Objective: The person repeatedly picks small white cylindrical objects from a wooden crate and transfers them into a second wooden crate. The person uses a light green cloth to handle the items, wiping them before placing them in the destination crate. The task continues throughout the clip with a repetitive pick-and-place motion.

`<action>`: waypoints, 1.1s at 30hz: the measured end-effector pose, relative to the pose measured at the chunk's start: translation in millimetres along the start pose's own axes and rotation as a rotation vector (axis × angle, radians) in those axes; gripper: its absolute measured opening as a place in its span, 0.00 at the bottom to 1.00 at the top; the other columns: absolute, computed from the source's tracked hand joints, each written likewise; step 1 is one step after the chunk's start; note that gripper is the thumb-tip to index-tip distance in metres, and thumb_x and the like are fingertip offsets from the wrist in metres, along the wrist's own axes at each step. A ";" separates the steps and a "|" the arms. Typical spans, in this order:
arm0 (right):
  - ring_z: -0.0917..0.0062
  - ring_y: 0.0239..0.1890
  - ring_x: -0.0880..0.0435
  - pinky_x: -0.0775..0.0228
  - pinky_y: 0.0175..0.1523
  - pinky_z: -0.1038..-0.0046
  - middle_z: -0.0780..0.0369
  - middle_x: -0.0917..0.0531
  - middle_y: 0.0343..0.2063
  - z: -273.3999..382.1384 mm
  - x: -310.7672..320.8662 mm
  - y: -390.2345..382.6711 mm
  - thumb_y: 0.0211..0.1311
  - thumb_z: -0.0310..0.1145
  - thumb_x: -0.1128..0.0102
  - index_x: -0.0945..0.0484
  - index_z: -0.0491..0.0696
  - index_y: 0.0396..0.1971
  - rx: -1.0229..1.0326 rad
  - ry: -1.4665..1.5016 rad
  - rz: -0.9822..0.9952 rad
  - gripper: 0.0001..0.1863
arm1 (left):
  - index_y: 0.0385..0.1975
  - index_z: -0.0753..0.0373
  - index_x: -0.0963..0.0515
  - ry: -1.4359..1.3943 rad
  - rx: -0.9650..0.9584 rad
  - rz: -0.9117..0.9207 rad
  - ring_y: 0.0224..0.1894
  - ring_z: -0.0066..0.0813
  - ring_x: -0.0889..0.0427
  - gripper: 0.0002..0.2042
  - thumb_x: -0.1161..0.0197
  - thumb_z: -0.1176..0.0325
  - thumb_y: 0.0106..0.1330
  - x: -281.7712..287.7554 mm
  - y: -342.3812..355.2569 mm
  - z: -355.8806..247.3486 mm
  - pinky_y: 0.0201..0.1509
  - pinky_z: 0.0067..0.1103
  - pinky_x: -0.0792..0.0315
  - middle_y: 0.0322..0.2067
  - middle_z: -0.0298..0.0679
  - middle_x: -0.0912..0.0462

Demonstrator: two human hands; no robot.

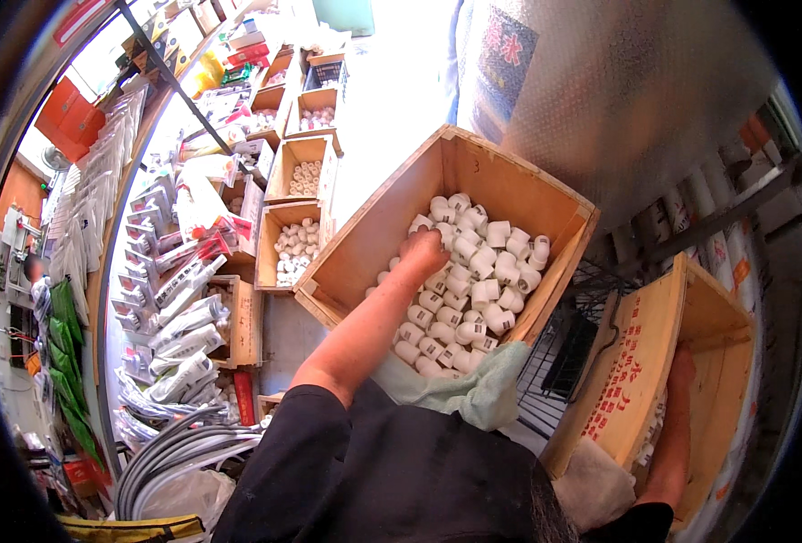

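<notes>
My left hand (424, 246) reaches down into a wooden box (509, 176) filled with several small white plastic pipe fittings (482, 281). The fingers are curled in among the fittings and mostly hidden, so I cannot see what they hold. A pale green cloth (482, 389) hangs over the box's near edge. My right hand (681, 362) is inside a second wooden box (636, 362) at the right, which has red print on its side. It lies against the inner wall, and its fingers are out of sight.
Open wooden and cardboard boxes (301, 167) of white fittings stand along the floor aisle at the left. Packaged goods hang on a rack (161, 271). Grey hoses (175, 452) lie coiled at the lower left. A black wire basket (564, 353) sits between the two boxes, with bubble-wrapped rolls (618, 81) behind.
</notes>
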State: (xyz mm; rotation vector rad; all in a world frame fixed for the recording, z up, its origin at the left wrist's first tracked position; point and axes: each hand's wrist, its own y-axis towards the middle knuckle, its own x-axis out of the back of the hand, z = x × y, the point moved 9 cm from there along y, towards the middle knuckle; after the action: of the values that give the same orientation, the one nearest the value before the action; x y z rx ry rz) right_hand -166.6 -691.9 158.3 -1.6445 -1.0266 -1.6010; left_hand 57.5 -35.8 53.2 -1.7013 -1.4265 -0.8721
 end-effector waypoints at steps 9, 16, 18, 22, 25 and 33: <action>0.58 0.39 0.17 0.27 0.46 0.62 0.51 0.17 0.35 45.7 100.3 11.6 0.53 0.32 0.34 0.24 0.43 0.42 0.075 0.306 -0.013 0.17 | 0.48 0.62 0.20 -0.065 -0.056 -0.024 0.50 0.47 0.21 0.21 0.33 0.58 0.56 19.4 -5.0 -22.1 0.54 0.37 0.26 0.48 0.49 0.21; 0.66 0.43 0.20 0.28 0.50 0.65 0.55 0.21 0.43 112.3 214.7 -34.2 0.56 0.28 0.36 0.28 0.44 0.48 0.082 0.302 -0.218 0.19 | 0.43 0.61 0.19 -0.381 -0.068 -0.006 0.39 0.33 0.16 0.15 0.35 0.58 0.62 40.1 -15.7 -45.1 0.43 0.29 0.24 0.35 0.39 0.15; 0.66 0.45 0.22 0.29 0.52 0.65 0.55 0.23 0.45 131.9 240.8 -52.0 0.57 0.27 0.36 0.29 0.45 0.48 0.123 0.388 -0.308 0.19 | 0.40 0.63 0.19 -0.497 -0.133 0.034 0.36 0.28 0.17 0.14 0.35 0.59 0.64 40.5 -15.7 -56.8 0.40 0.25 0.24 0.32 0.38 0.15; 0.66 0.50 0.24 0.32 0.57 0.65 0.57 0.25 0.48 191.2 273.0 -88.2 0.55 0.23 0.36 0.29 0.47 0.50 0.359 0.451 -0.429 0.22 | 0.35 0.65 0.18 -0.790 -0.343 0.229 0.32 0.19 0.20 0.12 0.35 0.61 0.66 37.6 -21.7 -88.1 0.36 0.19 0.26 0.28 0.34 0.16; 0.63 0.51 0.25 0.32 0.58 0.64 0.55 0.26 0.47 262.6 280.7 -126.3 0.50 0.22 0.34 0.29 0.46 0.49 0.590 0.445 -0.382 0.24 | 0.37 0.63 0.17 -0.953 -0.424 0.515 0.31 0.16 0.21 0.12 0.37 0.60 0.69 37.2 -44.7 -117.6 0.35 0.17 0.27 0.29 0.30 0.15; 0.58 0.41 0.20 0.25 0.43 0.62 0.56 0.24 0.43 375.1 246.9 -173.3 0.40 0.23 0.27 0.28 0.49 0.44 0.995 0.444 -0.184 0.28 | 0.50 0.61 0.19 -1.166 -0.583 0.948 0.32 0.16 0.22 0.16 0.38 0.58 0.70 36.3 -94.5 -162.6 0.36 0.16 0.26 0.36 0.33 0.14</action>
State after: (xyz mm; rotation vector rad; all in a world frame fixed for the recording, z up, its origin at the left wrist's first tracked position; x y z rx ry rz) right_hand -131.1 -256.3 360.1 -0.5177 -1.4132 -1.1433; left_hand -36.9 -148.8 175.8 -3.1717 -0.6794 0.4011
